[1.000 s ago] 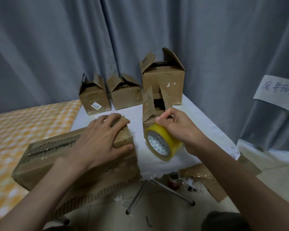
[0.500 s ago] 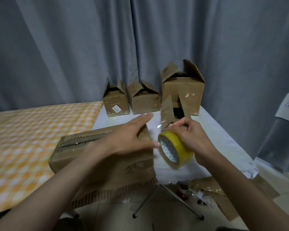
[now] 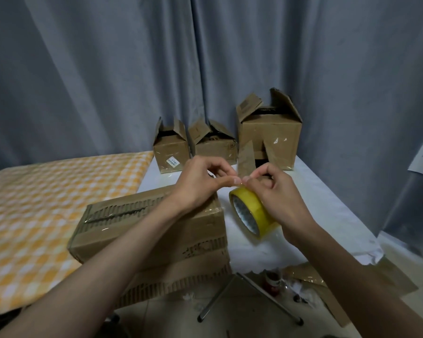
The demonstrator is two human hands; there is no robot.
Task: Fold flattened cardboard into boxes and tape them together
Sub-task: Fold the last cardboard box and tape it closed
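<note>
Half a second ago our left hand (image 3: 200,181) lay flat on the cardboard box (image 3: 152,230); it has now lifted off and come to the centre of the frame, where its thumb and forefinger pinch together at the top edge of the tape roll (image 3: 253,215). Our right hand (image 3: 276,193) still grips the roll, fingers curled over it, thumb and forefinger pressed together tip to tip with the left ones. We cannot tell whether a loose tape end is between them.

The roll is yellow, round and glossy, standing tilted on the white table (image 3: 327,211), just right of the box. The box sits at lower centre, its brown corrugated edges ragged, its top seam shiny with clear tape.

At the back of the table stand three small open boxes (image 3: 171,147), (image 3: 215,147), (image 3: 269,137), flaps raised. Our hands partly hide a fourth open box (image 3: 247,159) behind them. Grey pleated curtains (image 3: 108,69) fill the upper frame. An orange checked cloth (image 3: 47,203) covers the left. Cardboard scraps (image 3: 340,284) lie on the floor at lower right.
</note>
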